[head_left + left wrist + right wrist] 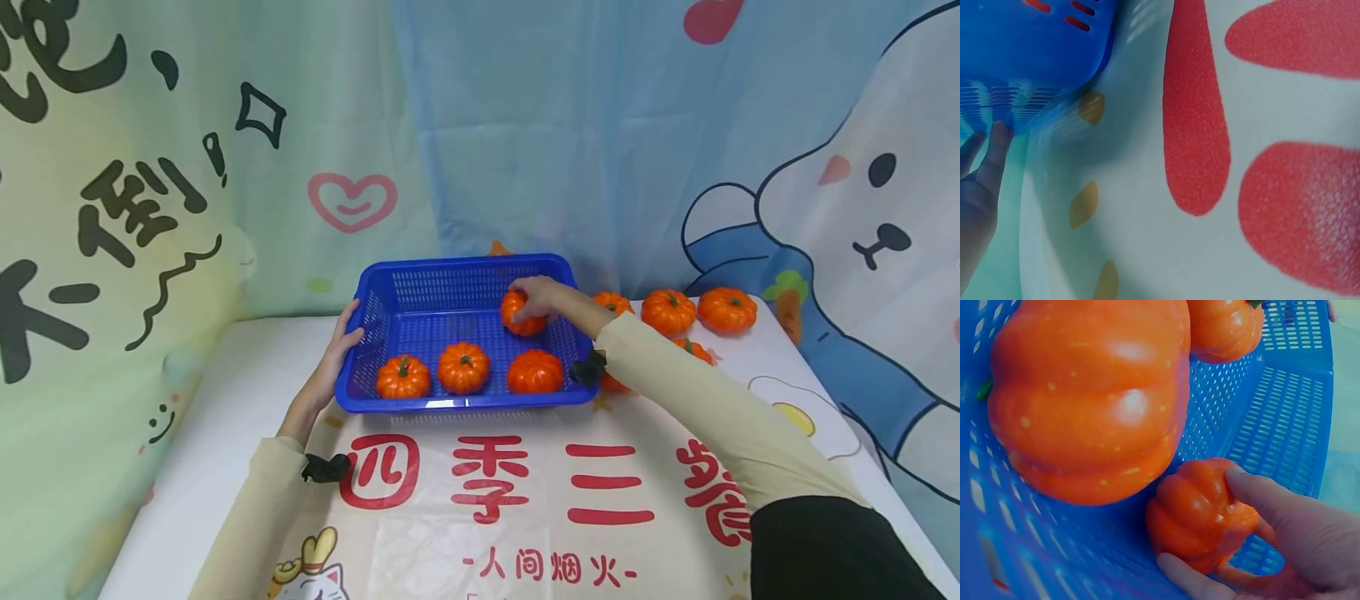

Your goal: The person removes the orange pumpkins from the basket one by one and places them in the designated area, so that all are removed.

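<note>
While it is held by the right hand (546, 297), one small orange pumpkin (1194, 512) is inside the blue basket (465, 404), right of the middle of the head frame. The thumb and fingers curl round it with no big gap, but I can't tell if it touches the basket's bottom. Three more pumpkins are in a row along the basket's near side: the left one (403, 379), the middle one (464, 369) and the right one (536, 372). The left hand (337, 342) touches the basket's left end, its fingers mostly straight. More pumpkins (669, 313) lie to the right of the basket, some partly hidden by the right arm. All this is on a pale surface (247, 367) with big red writing (491, 479) low in the frame. A curtain (517, 167) with cartoon pictures fills the top.
</note>
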The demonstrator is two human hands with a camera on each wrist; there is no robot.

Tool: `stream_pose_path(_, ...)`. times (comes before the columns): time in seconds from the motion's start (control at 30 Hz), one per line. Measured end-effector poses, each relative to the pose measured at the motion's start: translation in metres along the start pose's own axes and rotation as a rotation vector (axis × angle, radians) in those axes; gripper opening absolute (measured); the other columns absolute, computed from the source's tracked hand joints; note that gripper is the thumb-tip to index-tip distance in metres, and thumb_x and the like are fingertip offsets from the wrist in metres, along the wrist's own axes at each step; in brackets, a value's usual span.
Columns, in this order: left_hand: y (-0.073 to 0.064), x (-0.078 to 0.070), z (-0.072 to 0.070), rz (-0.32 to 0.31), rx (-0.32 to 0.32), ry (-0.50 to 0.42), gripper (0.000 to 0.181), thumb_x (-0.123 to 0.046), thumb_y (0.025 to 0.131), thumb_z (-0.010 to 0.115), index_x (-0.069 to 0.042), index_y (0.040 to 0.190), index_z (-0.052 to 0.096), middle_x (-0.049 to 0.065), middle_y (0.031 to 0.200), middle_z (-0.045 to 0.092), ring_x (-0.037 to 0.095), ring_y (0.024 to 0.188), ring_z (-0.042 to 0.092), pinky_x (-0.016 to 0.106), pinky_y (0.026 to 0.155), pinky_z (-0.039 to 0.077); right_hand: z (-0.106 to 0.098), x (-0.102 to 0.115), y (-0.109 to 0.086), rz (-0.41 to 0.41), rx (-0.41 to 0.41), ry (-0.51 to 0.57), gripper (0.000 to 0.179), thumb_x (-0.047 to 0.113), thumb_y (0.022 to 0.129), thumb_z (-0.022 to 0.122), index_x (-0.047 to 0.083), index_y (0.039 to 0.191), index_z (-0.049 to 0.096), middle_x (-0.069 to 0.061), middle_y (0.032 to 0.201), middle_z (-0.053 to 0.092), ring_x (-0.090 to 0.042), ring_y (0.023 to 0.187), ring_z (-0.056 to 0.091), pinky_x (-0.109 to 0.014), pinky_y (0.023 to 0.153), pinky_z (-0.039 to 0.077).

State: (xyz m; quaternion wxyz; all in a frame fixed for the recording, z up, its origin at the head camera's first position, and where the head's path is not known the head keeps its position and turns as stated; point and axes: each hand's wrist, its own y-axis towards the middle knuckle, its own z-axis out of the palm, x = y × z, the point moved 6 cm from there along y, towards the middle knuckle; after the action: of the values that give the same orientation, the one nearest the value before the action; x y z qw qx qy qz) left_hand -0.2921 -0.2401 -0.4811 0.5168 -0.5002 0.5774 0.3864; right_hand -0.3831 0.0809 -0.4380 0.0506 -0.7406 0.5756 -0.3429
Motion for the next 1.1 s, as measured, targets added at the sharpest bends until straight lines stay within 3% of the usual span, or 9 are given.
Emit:
stream_pose_path(0.23, -0.001, 0.0, 0.002, -0.004, -0.002, -0.004, 0.061, -0.037, 0.101, 0.029, -0.035, 0.156, 0.002, 0.002, 0.165, -0.006, 0.034, 0.151, 0.002, 0.062, 0.12, 0.003, 0.0, 0.002, -0.007, -0.062, -0.076, -0.008, 0.065, 0.023, 0.087, 0.07, 0.011, 0.144, 0.041, -0.026, 0.144, 0.033, -0.04, 0.13, 0.041, -0.046, 0.082, 0.058)
stream_pose_path(0.37, -0.001, 0.002, 0.002, -0.008, -0.003, 0.015, 0.06, -0.038, 0.101, 0.028, -0.036, 0.155, 0.002, 0.002, 0.165, -0.006, 0.035, 0.151, 0.002, 0.064, 0.119, 0.003, -0.011, 0.009, -0.021, -0.171, -0.141, 0.075, 0.063, 0.023, 0.084, 0.071, 0.009, 0.14, 0.045, -0.026, 0.138, 0.044, -0.039, 0.119, 0.051, -0.045, 0.08, 0.058)
stream_pose_path(0.53, -0.002, -0.001, 0.0, -0.013, -0.007, 0.026, 0.06, -0.039, 0.101, 0.028, -0.038, 0.155, 0.002, 0.0, 0.165, -0.007, 0.035, 0.151, 0.001, 0.064, 0.119, 0.003, -0.027, 0.005, -0.043, -0.245, -0.186, 0.2, 0.066, 0.025, 0.084, 0.072, 0.009, 0.141, 0.043, -0.024, 0.135, 0.048, -0.038, 0.115, 0.055, -0.044, 0.082, 0.058)
stream_pose_path(0.7, -0.002, -0.001, -0.001, -0.02, -0.004, 0.029, 0.06, -0.039, 0.102, 0.028, -0.038, 0.155, 0.001, 0.0, 0.165, -0.008, 0.034, 0.151, 0.0, 0.064, 0.119, 0.002, -0.029, -0.015, -0.083, -0.25, -0.276, 0.251, 0.066, 0.031, 0.086, 0.071, 0.012, 0.142, 0.041, -0.019, 0.143, 0.044, -0.036, 0.118, 0.051, -0.046, 0.091, 0.053)
stream_pose_path(0.87, -0.002, -0.001, -0.001, -0.02, 0.004, 0.034, 0.059, -0.04, 0.102, 0.028, -0.04, 0.155, 0.001, 0.0, 0.165, -0.008, 0.035, 0.151, 0.0, 0.065, 0.118, 0.003, -0.021, -0.038, -0.132, -0.2, -0.351, 0.364, 0.07, 0.038, 0.087, 0.07, 0.018, 0.145, 0.037, -0.016, 0.149, 0.039, -0.039, 0.129, 0.043, -0.053, 0.092, 0.052)
stream_pose_path(1.1, -0.001, -0.002, 0.001, -0.006, -0.002, 0.025, 0.059, -0.038, 0.102, 0.027, -0.038, 0.155, 0.001, 0.001, 0.165, -0.008, 0.035, 0.151, 0.001, 0.065, 0.119, 0.003, -0.01, -0.065, -0.187, -0.139, -0.402, 0.438, 0.075, 0.043, 0.088, 0.068, 0.02, 0.149, 0.03, -0.017, 0.152, 0.034, -0.045, 0.137, 0.034, -0.062, 0.097, 0.047)
